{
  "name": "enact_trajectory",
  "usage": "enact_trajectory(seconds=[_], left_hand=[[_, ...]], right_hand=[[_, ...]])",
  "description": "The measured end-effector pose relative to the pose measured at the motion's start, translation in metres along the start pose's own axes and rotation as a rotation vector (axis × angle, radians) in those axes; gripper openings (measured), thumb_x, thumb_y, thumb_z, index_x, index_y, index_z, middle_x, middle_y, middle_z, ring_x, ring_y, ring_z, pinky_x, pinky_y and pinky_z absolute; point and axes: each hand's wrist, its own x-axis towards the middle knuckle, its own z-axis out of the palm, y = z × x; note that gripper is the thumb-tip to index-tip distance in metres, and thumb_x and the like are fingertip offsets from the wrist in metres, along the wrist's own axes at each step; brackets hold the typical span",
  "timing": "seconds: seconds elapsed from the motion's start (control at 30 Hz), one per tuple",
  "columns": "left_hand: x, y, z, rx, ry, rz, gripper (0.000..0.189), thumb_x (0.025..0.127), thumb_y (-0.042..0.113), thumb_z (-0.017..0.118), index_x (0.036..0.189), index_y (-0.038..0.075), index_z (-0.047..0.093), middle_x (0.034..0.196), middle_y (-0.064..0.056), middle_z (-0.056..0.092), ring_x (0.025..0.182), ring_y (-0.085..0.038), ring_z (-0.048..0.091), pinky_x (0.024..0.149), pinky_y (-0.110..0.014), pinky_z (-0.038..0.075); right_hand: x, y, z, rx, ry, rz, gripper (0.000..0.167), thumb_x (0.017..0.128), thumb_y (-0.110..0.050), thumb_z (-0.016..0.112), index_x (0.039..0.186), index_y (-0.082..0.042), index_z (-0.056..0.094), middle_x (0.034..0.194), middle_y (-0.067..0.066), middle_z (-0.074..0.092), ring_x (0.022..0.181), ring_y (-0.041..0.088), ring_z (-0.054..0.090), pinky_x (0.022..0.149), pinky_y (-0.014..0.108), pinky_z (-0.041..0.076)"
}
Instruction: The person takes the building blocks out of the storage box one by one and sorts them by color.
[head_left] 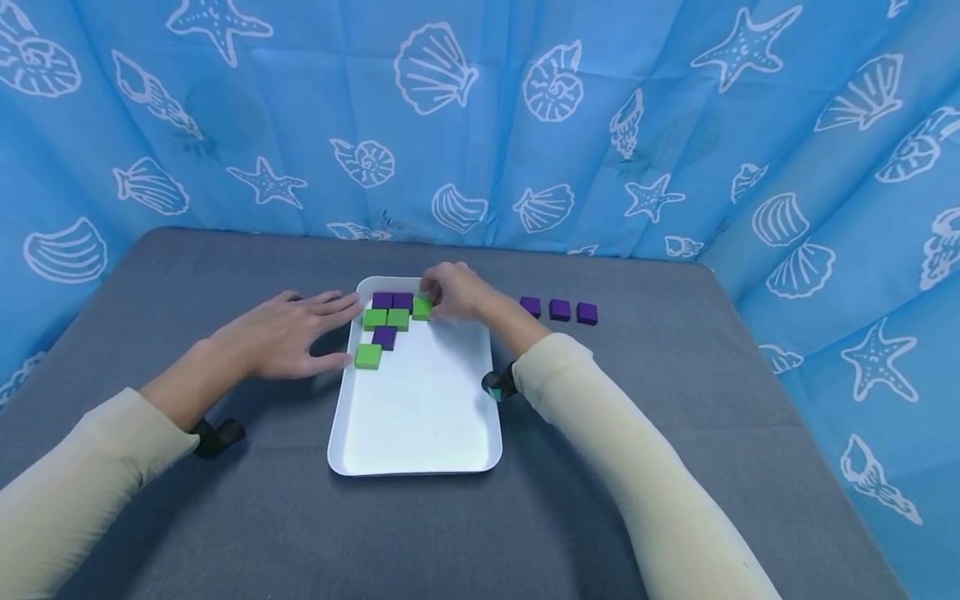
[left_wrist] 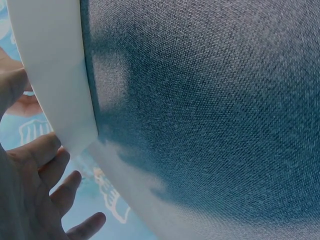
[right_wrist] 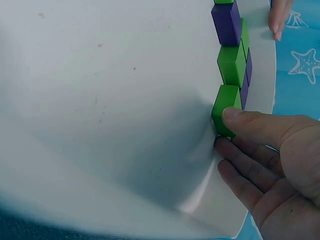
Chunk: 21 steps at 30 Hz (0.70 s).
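A white tray [head_left: 412,417] lies on the table, with green and purple blocks grouped in its far left part. At the far rim my right hand [head_left: 457,292] pinches a green block [head_left: 422,309]; in the right wrist view its thumb [right_wrist: 250,122] lies on that green block [right_wrist: 226,107], beside another green block [right_wrist: 232,65]. My left hand [head_left: 296,333] has its fingers spread along the tray's left rim. In the left wrist view the fingertips [left_wrist: 47,145] touch the tray's outer wall [left_wrist: 60,65]. Nearest to the left thumb is a green block [head_left: 368,357].
Three purple blocks stand in a row on the grey table right of the tray, the middle purple block [head_left: 559,310] between the others. A blue curtain [head_left: 480,150] with shell prints hangs behind the table. Black wrist straps [head_left: 217,437] show below both sleeves.
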Motion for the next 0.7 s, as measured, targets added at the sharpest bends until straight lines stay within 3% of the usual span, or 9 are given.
enact_trajectory(seconds=[0.47, 0.7], left_hand=[[-0.001, 0.001, 0.0, 0.001, 0.003, -0.003, 0.083, 0.095, 0.064, 0.047, 0.157, 0.011, 0.031, 0.161, -0.013, 0.03, 0.145, -0.041, 0.031, 0.106, -0.071, 0.028], [-0.001, -0.001, 0.0, -0.006, 0.001, -0.003, 0.083, 0.095, 0.064, 0.048, 0.157, 0.012, 0.03, 0.161, -0.013, 0.029, 0.145, -0.041, 0.029, 0.106, -0.072, 0.027]], right_hand=[[0.0, -0.003, 0.0, -0.049, -0.068, 0.003, 0.036, 0.087, -0.004, 0.074, 0.123, -0.003, 0.068, 0.111, 0.007, 0.067, 0.101, 0.017, 0.061, 0.089, 0.028, 0.052], [-0.006, -0.005, -0.012, -0.045, -0.085, -0.093, 0.034, 0.086, -0.002, 0.072, 0.12, -0.002, 0.07, 0.107, 0.006, 0.069, 0.098, 0.017, 0.061, 0.086, 0.027, 0.051]])
